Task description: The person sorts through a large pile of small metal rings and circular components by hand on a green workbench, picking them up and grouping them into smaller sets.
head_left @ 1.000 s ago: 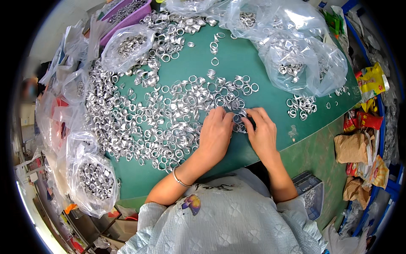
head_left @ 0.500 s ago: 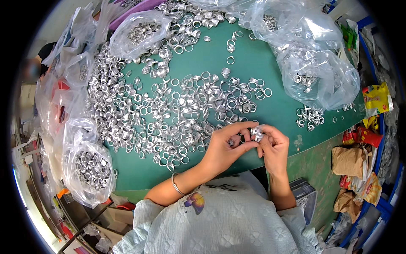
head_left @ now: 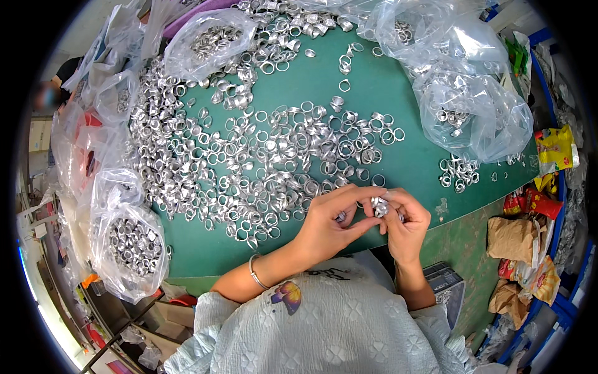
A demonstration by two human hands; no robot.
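My left hand (head_left: 330,221) and my right hand (head_left: 405,227) meet just above the near edge of the green table (head_left: 349,93). Between their fingertips sits a small stack of silver metal rings (head_left: 379,206), pinched from both sides. More rings show under my left palm. A wide heap of loose silver rings (head_left: 249,162) covers the table to the left of and beyond my hands. A thin bracelet circles my left wrist (head_left: 254,274).
Clear plastic bags of rings lie around the table: one at near left (head_left: 128,246), one at far left (head_left: 208,40), two at right (head_left: 467,115). A small ring cluster (head_left: 458,171) lies right. Brown paper bags (head_left: 517,240) and snack packets sit at the right edge.
My hands have lifted off the ring heap and drawn toward me, coming together around a small stack of rings. The view has shifted slightly.
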